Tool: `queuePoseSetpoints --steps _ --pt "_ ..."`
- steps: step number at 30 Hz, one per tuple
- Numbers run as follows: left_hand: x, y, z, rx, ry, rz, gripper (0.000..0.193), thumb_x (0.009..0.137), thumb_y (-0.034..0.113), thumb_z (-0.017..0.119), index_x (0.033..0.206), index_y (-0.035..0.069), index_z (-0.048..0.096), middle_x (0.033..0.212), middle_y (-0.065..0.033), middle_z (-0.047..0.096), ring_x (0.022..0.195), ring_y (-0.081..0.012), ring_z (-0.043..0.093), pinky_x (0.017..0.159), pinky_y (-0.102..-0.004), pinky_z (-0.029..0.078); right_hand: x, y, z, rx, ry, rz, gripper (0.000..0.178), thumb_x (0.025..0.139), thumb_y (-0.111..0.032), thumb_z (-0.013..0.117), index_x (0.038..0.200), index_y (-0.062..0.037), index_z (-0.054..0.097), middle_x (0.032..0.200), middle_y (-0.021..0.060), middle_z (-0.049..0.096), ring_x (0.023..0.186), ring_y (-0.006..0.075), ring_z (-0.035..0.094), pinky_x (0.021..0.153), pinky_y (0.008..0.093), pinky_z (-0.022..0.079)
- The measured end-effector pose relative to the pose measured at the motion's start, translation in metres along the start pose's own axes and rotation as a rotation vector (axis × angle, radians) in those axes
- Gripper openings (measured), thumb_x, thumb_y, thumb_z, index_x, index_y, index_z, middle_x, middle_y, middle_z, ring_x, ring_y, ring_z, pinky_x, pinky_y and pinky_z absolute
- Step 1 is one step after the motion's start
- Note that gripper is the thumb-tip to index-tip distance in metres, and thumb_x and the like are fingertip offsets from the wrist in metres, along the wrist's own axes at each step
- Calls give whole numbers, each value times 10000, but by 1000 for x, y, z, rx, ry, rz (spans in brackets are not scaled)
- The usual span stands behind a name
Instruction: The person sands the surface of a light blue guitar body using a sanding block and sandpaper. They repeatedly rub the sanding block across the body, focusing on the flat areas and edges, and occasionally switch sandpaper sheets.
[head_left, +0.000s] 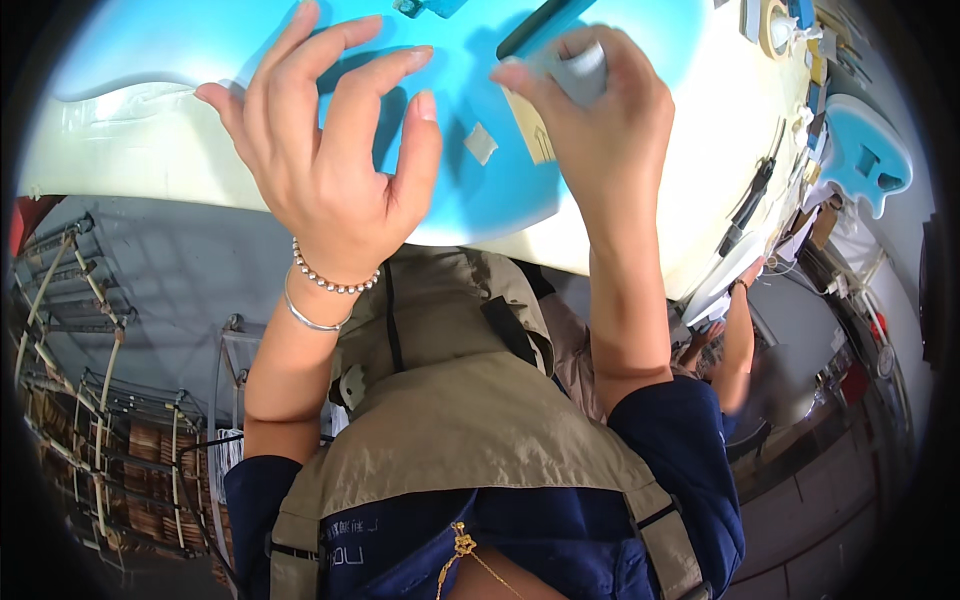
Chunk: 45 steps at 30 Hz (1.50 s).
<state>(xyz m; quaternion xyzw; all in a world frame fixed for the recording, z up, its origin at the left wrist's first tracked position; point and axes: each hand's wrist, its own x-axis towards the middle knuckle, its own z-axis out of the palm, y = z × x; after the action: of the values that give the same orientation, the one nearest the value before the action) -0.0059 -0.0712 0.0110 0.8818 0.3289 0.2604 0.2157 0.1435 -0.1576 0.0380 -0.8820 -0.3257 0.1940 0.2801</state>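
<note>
Both of my hands are over a large glossy light-blue guitar body (455, 205) on a pale table. My left hand (335, 140) is spread, with its fingers apart and nothing in them. My right hand (610, 120) is curled, thumb toward the fingers, and blurred by motion. Something greyish shows inside its curl, but I cannot make out what it is. Between the hands a small whitish square piece (480, 144) lies on the blue surface. A tan paper strip (532, 128) with a printed arrow is partly hidden by my right hand. A dark slot-like shape (540, 27) lies beyond.
Another light-blue guitar body (862, 150) stands at the far right. A roll of tape (778, 28) and clutter line the table's right edge, with a black tool (748, 205) nearer. Another person's arm (738, 340) works at right. A metal rack (95, 400) stands at left.
</note>
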Motion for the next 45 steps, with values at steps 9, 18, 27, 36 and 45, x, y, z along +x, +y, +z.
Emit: queuePoseSetpoints --steps 9,18,27,36,45 --pt "1 0 1 7 9 9 173 824 201 661 981 157 720 1145 -27 623 1220 -284 526 1125 -557 127 3 -1 2 -39 29 -77 338 621 -285 857 783 -74 648 745 47 606 607 254 595 536 331 452" --pt "2 -1 0 14 2 16 168 826 197 664 976 146 721 1145 -34 623 1220 -287 528 1116 -544 148 11 -4 3 -139 14 -158 367 606 -298 859 794 -72 640 720 58 588 620 278 595 533 346 455" --pt "1 -3 1 -1 7 9 173 828 193 664 984 143 718 1158 -30 616 1235 -285 518 1114 -559 135 11 -5 1 -176 21 -175 401 612 -335 852 819 -65 640 741 56 596 636 293 603 550 369 465" --pt "0 -5 1 -9 22 14 176 831 188 667 994 144 718 1161 -30 612 1233 -289 520 1113 -570 126 4 -1 -1 -221 25 -194 417 610 -324 853 841 -55 635 731 52 576 611 282 589 526 354 457" --pt "-3 -5 2 -28 25 -8 179 826 184 665 993 144 717 1169 -30 609 1242 -289 512 1113 -574 127 1 -2 0 -191 42 -162 399 611 -323 855 823 -61 641 740 47 576 608 275 586 527 352 454"
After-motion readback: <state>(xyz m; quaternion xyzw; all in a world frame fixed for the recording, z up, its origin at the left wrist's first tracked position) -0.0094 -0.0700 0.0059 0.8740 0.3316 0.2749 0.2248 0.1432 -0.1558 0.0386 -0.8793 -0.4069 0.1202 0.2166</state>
